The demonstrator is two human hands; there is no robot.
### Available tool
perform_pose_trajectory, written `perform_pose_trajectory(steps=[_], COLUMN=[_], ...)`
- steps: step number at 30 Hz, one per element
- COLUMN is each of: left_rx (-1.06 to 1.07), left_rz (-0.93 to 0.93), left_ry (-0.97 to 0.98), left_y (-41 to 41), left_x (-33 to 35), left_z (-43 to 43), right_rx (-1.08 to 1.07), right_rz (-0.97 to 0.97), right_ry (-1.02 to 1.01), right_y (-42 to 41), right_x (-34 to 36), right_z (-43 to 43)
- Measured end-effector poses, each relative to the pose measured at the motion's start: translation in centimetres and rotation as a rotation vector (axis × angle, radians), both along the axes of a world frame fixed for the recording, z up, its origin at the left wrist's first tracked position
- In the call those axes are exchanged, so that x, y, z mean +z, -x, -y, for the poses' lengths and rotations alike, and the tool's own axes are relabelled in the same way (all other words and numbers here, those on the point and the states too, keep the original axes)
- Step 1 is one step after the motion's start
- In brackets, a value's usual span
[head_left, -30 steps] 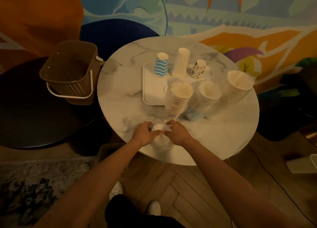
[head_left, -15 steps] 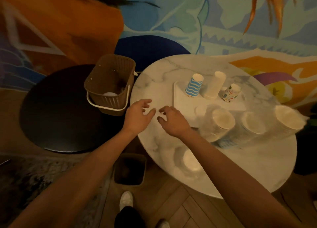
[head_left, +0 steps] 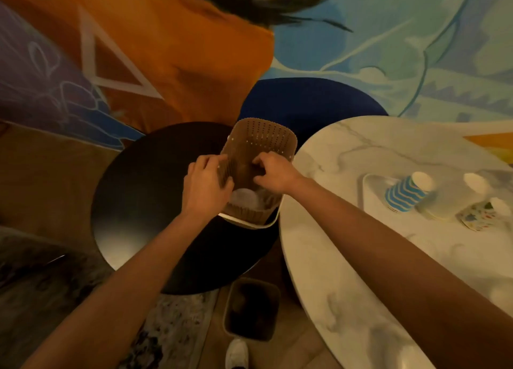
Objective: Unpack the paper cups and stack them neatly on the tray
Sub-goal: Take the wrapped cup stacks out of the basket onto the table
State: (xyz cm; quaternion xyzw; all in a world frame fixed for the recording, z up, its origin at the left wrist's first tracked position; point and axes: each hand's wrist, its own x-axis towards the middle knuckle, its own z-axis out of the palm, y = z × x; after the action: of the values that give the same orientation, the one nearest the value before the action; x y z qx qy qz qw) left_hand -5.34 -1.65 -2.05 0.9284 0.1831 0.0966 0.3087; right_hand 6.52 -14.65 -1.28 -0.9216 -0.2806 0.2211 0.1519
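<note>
Item 1. Brown perforated basket point(head_left: 259, 139), white handle folded down on its near side. It stands on a dark round table point(head_left: 144, 202) and serves as the reference point for every entry below.

Item 2. Left hand point(head_left: 206, 186), at the basket's left wall. Its fingers are curled over the rim and its thumb lies on the inner side, so the hand grips that wall.

Item 3. Right hand point(head_left: 273, 174), over the basket's open top toward its right side. The fingers are curled in close. Whether they pinch anything cannot be told.

Item 4. Pale film point(head_left: 245, 197), crumpled, lying inside the basket below and between the two hands.

Item 5. Marble table point(head_left: 347, 271), directly right of the basket, its edge just beside the basket's right wall.

Item 6. Tray point(head_left: 372, 191), white, on the marble table, well right of the basket.

Item 7. Blue-striped cup point(head_left: 405, 193), standing base up on the tray.

Item 8. White cup stack point(head_left: 455, 202), base up, just beyond the blue-striped cup, farther right of the basket. It is blurred.

Item 9. Patterned cup point(head_left: 476, 216), farthest right of the basket. Whether it is on the tray or just off it cannot be told.

Item 10. Small floor bin point(head_left: 251, 310), near side of the basket, with a white shoe point(head_left: 237, 353) nearer still.
</note>
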Motion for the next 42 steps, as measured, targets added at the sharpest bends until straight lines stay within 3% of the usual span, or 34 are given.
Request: perform_pose_trajectory(steps=[7, 18, 37, 42], left_rx=[-0.005, -0.001, 0.028, 0.028], left_rz=[-0.068, -0.003, 0.047, 0.070], left_ry=[0.106, 0.266, 0.252, 0.236], left_y=[-1.3, -1.5, -1.2, -1.1], left_x=[-3.7, -5.5, -7.0, -6.8], left_z=[-3.2, -3.9, -4.0, -3.8], right_rx=[-0.001, -0.349, -0.442, -0.454], right_rz=[-0.327, -0.754, -0.920, -0.771], right_ry=[0.329, 0.265, 0.069, -0.030], right_y=[-2.0, -1.7, -1.7, -1.6], right_x=[-6.1, -9.7, -8.9, -7.7], right_z=[-4.0, -5.0, -5.4, -5.2])
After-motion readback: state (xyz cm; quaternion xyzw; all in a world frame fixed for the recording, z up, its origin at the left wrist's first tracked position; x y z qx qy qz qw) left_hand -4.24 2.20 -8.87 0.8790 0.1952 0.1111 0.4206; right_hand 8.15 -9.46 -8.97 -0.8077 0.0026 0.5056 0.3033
